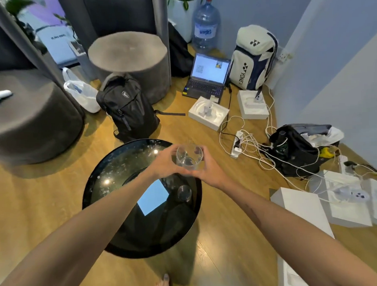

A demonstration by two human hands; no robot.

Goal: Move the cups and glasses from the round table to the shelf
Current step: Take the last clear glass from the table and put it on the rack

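Crowding the floor: black backpack point(128, 108), laptop point(206, 77), cables point(254, 144)

"YONEX" runs vertically in dark letters down the front pocket of the white-and-navy backpack point(253, 59), standing just right of the open laptop point(206, 78); the brand's double-loop logo sits above that word and again on the bag's top panel. Laptop screen shows a QR-like square at its left, too small to read. Water jug point(205, 24) behind the laptop carries a blue script label, not legible. Black backpack point(128, 106) left of the laptop bears a small shield badge, unreadable. Dark lettering on the pale panel point(58, 40) far left of the laptop, blurred.
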